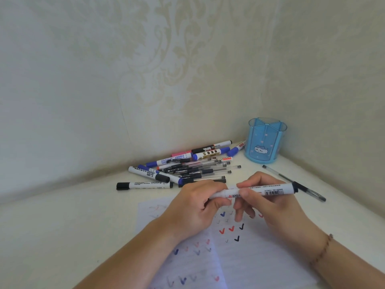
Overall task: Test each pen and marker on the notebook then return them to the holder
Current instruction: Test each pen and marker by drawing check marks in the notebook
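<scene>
A white marker (268, 190) with a dark end lies level between both hands above the open notebook (239, 257). My right hand (268, 201) pinches its barrel near the middle. My left hand (195, 205) grips its left end, which is hidden inside the fingers. The notebook pages carry several red, blue and black check marks. The blue translucent holder (265, 140) stands at the back right near the wall, with nothing visible inside it.
A pile of markers and gel pens (187, 165) lies behind the hands by the wall. A black-capped marker (143, 185) lies apart at the left. A black gel pen (295, 183) lies on the white table (62, 226) to the right.
</scene>
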Tool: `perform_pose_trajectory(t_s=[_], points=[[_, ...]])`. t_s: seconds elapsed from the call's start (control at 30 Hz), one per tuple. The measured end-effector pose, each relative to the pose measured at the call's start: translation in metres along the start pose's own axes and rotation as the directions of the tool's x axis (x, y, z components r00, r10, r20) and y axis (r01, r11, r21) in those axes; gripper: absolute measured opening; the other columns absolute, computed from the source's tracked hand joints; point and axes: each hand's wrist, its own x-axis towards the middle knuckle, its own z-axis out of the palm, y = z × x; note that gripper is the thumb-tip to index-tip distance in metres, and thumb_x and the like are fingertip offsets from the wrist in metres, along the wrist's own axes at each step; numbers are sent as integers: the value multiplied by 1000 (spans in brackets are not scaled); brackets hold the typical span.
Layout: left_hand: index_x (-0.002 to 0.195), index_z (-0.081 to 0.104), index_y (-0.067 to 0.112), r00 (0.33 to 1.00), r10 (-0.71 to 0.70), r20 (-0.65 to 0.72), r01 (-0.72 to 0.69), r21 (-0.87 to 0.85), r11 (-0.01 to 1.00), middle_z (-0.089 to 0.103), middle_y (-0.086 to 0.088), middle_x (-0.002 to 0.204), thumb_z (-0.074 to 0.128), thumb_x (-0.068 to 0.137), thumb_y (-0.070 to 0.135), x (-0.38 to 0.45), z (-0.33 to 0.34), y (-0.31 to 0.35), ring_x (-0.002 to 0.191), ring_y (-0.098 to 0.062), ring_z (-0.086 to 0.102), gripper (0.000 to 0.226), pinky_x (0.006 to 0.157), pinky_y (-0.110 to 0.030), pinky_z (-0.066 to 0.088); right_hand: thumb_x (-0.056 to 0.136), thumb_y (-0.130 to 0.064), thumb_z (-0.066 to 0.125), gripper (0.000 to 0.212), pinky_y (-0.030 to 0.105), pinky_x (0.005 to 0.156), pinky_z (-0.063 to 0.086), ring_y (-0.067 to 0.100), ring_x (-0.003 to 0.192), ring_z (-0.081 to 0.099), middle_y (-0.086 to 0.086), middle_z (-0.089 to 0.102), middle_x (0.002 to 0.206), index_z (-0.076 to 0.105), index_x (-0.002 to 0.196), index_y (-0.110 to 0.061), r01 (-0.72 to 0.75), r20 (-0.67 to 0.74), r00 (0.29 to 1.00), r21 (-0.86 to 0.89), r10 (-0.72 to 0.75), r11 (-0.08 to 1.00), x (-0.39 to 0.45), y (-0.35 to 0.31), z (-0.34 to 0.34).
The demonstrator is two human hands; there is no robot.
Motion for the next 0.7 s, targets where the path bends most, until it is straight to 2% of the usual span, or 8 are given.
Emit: perform_pose_trajectory(t_s=[0.1,0.2,0.33,0.37,0.43,0.53,0.6,0.7], points=[[98,70,6,999,35,-24,-36,-18,999,63,0,75,64,92,24,0,0,0,64,-10,55,20,58,-20,44,80,-13,66,4,25,50,45,30,55,65,18,70,70,67,84,-14,15,44,999,13,-16,1000,-1,3,0],[101,69,13,999,36,-41,-38,-50,998,65,5,77,66,90,27,7,2,3,67,-11,58,18,60,-28,48,79,-5,64,15,19,53,48,15,56,60,4,70,72,64,94,-3,52,98,994,30,-55,998,5,7,4],[127,60,25,994,-92,57,94,-23,995,64,17,104,67,84,50,9,-2,-5,92,0,59,50,83,-19,49,93,-35,49,19,13,62,46,1,67,57,-15,64,74,59,94,-19,111,-100,984,-315,-149,943,14,3,-12],[129,58,27,991,-125,50,123,36,992,63,15,110,61,88,52,7,-6,-11,101,-1,58,48,90,-22,48,95,-38,44,21,16,65,48,1,71,60,-16,65,76,57,96,-21,83,-142,977,-440,-161,894,16,3,-23],[120,64,25,986,-147,-79,159,176,971,64,12,112,54,93,34,5,-15,-24,107,-6,56,30,95,-31,47,94,-40,48,22,32,68,52,6,74,63,-14,64,79,56,102,-22,-68,-205,973,-695,-106,716,19,4,-50],[101,69,26,920,-319,-230,381,321,867,63,12,111,49,68,9,2,-33,-42,104,-16,52,42,93,-40,44,86,-57,51,33,33,64,46,16,82,53,-10,62,84,59,106,-32,-270,-285,959,-921,-13,280,21,10,-85],[96,68,31,883,-415,-221,470,426,773,62,15,110,53,63,7,-1,-43,-49,106,-20,50,44,92,-40,40,83,-61,52,30,30,62,39,13,86,44,-12,59,84,64,97,-37,-326,-322,945,-931,55,166,21,12,-94],[101,66,35,840,-524,-145,519,499,694,57,21,112,60,70,6,-5,-46,-52,113,-15,42,43,94,-32,27,82,-56,61,22,29,64,35,13,91,36,-12,57,85,67,89,-37,-394,-384,918,-912,100,112,20,18,-100]])
